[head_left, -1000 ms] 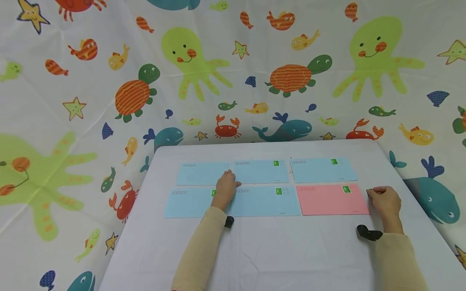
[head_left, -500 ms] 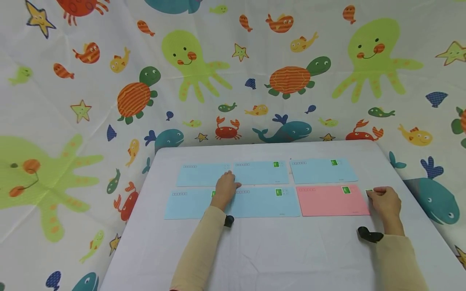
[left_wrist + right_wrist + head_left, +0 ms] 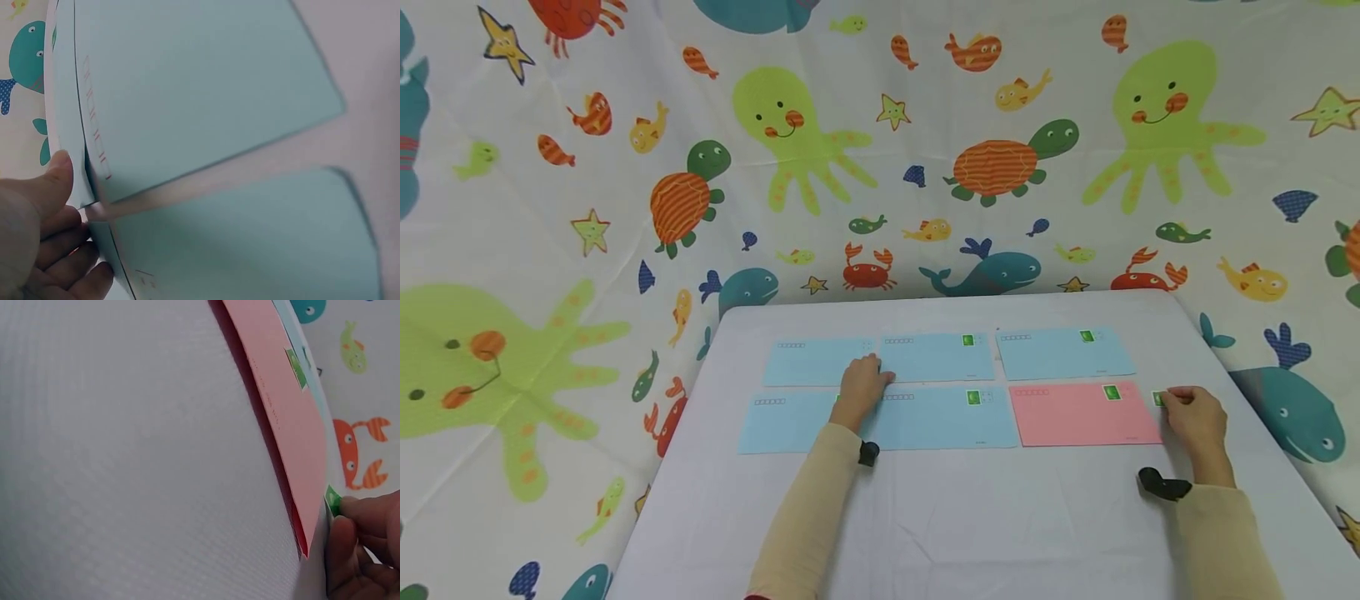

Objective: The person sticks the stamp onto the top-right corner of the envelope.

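My right hand (image 3: 1195,417) pinches a small green stamp (image 3: 333,499) between thumb and fingers, just right of the pink envelope (image 3: 1082,421). The pink envelope carries its own green stamp (image 3: 1112,392) near its top right corner. My left hand (image 3: 861,392) rests where several blue envelopes meet, its fingertips at the right end of the back left envelope (image 3: 805,362) and its thumb by the back middle envelope (image 3: 936,360). In the left wrist view the thumb and loosely bent fingers touch the envelope edges. The hand covers part of the front left envelope (image 3: 778,427).
The front middle envelope (image 3: 940,429) and back right envelope (image 3: 1060,358) are blue and stamped. All envelopes lie in two rows on the white table (image 3: 985,533). Behind hangs a cloth (image 3: 835,50) printed with sea animals. Dark wrist-worn pieces (image 3: 1163,485) sit at both wrists.
More of the green stamp shows in my right hand's fingertips. My left hand has shifted very slightly left. The head view has turned slightly; the envelopes lie as before.
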Motion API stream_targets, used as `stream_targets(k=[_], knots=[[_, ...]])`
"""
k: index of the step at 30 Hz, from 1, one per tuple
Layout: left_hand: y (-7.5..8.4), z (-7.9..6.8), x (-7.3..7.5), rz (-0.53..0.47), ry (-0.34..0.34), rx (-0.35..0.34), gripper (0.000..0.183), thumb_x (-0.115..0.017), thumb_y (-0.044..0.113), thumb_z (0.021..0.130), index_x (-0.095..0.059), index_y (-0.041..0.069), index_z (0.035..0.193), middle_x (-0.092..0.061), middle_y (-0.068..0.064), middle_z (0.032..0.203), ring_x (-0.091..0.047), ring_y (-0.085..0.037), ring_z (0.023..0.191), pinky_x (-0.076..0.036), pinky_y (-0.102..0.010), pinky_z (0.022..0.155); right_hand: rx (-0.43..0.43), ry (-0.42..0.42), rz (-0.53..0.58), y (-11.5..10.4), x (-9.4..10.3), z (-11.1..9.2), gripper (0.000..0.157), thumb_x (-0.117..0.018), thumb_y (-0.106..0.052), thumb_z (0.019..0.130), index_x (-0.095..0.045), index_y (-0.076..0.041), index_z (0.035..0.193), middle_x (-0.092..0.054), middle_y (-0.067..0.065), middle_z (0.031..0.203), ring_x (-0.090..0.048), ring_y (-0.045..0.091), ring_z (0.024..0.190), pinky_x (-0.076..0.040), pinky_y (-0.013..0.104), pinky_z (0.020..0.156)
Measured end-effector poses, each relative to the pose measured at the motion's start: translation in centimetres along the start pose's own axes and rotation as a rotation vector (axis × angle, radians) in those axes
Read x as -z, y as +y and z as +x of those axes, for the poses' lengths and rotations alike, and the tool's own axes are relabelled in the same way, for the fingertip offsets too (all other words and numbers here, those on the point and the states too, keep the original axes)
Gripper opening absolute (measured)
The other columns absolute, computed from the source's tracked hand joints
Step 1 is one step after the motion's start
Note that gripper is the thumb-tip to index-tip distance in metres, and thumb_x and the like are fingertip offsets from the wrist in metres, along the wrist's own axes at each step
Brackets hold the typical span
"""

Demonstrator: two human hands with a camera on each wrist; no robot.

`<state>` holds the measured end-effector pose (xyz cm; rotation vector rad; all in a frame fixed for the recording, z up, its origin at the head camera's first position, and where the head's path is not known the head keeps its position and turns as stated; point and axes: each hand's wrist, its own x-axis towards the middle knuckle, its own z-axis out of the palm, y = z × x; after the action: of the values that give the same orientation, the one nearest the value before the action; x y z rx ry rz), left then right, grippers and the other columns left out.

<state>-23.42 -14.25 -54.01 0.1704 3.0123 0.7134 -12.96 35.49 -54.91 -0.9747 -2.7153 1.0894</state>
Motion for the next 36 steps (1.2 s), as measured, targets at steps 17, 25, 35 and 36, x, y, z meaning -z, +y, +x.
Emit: stream_targets(k=[17, 25, 35, 36], knots=[[-1.0, 0.4, 1.3, -0.039, 0.004, -0.040, 0.040, -0.061, 0.022, 0.100, -0.062, -0.001, 0.133, -0.066, -0.018, 0.133, -0.060, -0.034, 0.128, -0.049, -0.047, 0.107, -0.019, -0.014, 0.007, -0.1, 0.2, 0.1, 0.046, -0.045, -0.021, 0.103, -0.050, 0.014, 0.132, -0.058, 0.021, 0.101, -0.054, 0.014, 0.073, -0.041, 0.017, 0.050], [-2.8, 0.4, 2.0, -0.024, 0.040, -0.011, 0.046, -0.061, 0.025, 0.101, -0.057, 0.000, 0.139, -0.062, -0.018, 0.139, -0.058, -0.034, 0.132, -0.047, -0.046, 0.109, -0.019, -0.024, 0.009, 0.1, 0.4, 0.2, 0.048, -0.044, -0.022, 0.104, -0.049, 0.015, 0.133, -0.059, 0.023, 0.101, -0.054, 0.011, 0.069, -0.042, 0.017, 0.050], [-6.0, 0.1, 3.7, 0.008, 0.038, 0.060, 0.057, -0.060, 0.028, 0.101, -0.046, -0.001, 0.148, -0.055, -0.022, 0.145, -0.052, -0.037, 0.136, -0.044, -0.049, 0.112, -0.027, -0.041, 0.008, 0.1, 0.5, 0.1, 0.048, -0.043, -0.023, 0.104, -0.048, 0.015, 0.134, -0.058, 0.024, 0.103, -0.056, 0.019, 0.077, -0.040, 0.017, 0.051], [-6.3, 0.0, 3.9, 0.003, 0.045, 0.064, 0.058, -0.061, 0.028, 0.100, -0.045, -0.001, 0.148, -0.054, -0.023, 0.145, -0.051, -0.038, 0.136, -0.044, -0.050, 0.112, -0.030, -0.043, 0.012, 0.0, 0.5, 0.2, 0.049, -0.043, -0.023, 0.104, -0.047, 0.015, 0.135, -0.058, 0.024, 0.103, -0.056, 0.019, 0.078, -0.040, 0.017, 0.051]])
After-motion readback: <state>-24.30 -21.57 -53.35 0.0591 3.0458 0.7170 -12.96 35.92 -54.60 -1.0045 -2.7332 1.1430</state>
